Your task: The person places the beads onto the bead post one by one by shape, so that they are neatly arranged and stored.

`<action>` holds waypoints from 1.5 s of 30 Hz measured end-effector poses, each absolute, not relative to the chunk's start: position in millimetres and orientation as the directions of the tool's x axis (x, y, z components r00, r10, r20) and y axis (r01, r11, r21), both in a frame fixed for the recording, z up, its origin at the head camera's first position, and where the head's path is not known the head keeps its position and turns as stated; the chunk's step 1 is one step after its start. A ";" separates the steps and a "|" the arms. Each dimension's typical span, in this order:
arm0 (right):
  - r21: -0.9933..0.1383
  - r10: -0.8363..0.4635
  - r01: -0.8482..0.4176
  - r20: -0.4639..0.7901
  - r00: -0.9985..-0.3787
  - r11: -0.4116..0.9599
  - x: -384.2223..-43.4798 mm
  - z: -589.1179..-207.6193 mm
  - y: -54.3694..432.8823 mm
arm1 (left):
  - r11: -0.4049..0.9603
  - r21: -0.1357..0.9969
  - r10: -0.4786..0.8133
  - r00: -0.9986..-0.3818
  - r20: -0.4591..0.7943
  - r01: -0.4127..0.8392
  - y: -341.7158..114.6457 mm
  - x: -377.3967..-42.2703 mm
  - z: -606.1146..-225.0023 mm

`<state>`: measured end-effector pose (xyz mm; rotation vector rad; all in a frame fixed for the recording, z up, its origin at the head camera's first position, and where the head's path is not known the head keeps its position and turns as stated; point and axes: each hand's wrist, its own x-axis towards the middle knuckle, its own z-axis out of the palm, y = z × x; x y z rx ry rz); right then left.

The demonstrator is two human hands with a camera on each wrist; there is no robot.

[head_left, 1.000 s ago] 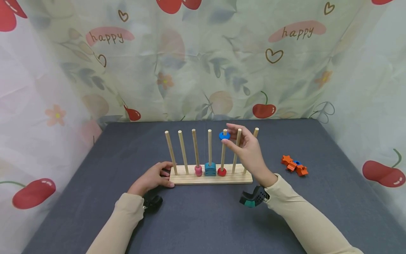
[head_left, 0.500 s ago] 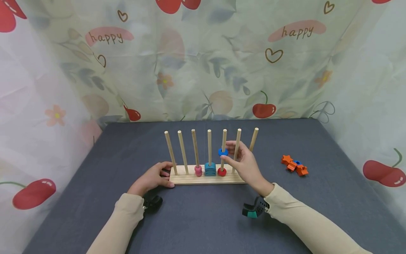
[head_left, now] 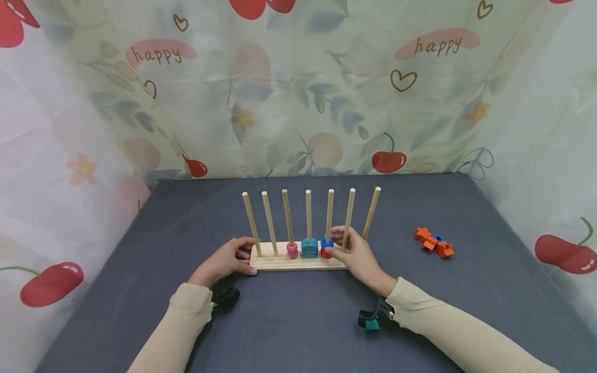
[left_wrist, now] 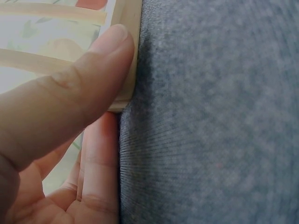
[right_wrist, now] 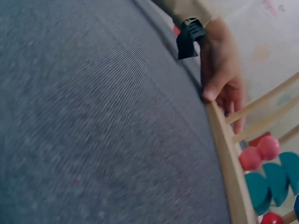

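A wooden peg stand (head_left: 289,266) with several upright pegs stands on the dark cloth. My left hand (head_left: 227,262) grips the stand's left end; in the left wrist view the thumb (left_wrist: 100,60) lies along the wooden edge. Around a right-of-middle peg sits a blue ring (head_left: 327,241), directly above a red bead (head_left: 325,254). My right hand (head_left: 360,258) has thumb and fingers at the ring, pinching it low on the peg. Pink beads (head_left: 292,252) and teal pieces (head_left: 310,249) sit on neighbouring pegs. The right hand hides part of the stand's right end.
Several orange pieces (head_left: 429,239), one star-shaped, lie on the table right of the stand, with a small blue piece (head_left: 437,238) among them. A printed curtain (head_left: 280,103) hangs behind the table and along both sides.
My right hand has brought the blue ring down from the peg's top to the red bead. The left hand has stayed on the stand's left end.
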<state>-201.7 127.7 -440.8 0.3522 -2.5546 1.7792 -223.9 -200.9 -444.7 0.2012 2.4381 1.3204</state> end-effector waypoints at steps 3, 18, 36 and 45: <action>-0.925 -0.189 -0.176 0.117 -0.975 0.335 -203.3 -445.1 128.6 | 0.550 0.834 0.292 -0.925 -0.243 -0.046 -200.7 -223.6 -443.2; -0.915 -0.233 -0.176 0.094 -0.968 0.362 -205.7 -451.3 131.8 | 0.557 0.829 0.289 -0.924 -0.249 -0.049 -199.6 -224.1 -444.0; -0.913 -0.253 -0.167 0.073 -0.965 0.372 -204.5 -448.5 134.4 | 0.556 0.830 0.286 -0.927 -0.244 -0.048 -199.4 -222.6 -443.0; -0.887 -0.334 -0.160 0.007 -0.943 0.433 -199.1 -445.1 145.0 | 0.556 0.830 0.289 -0.927 -0.241 -0.042 -199.4 -222.9 -443.2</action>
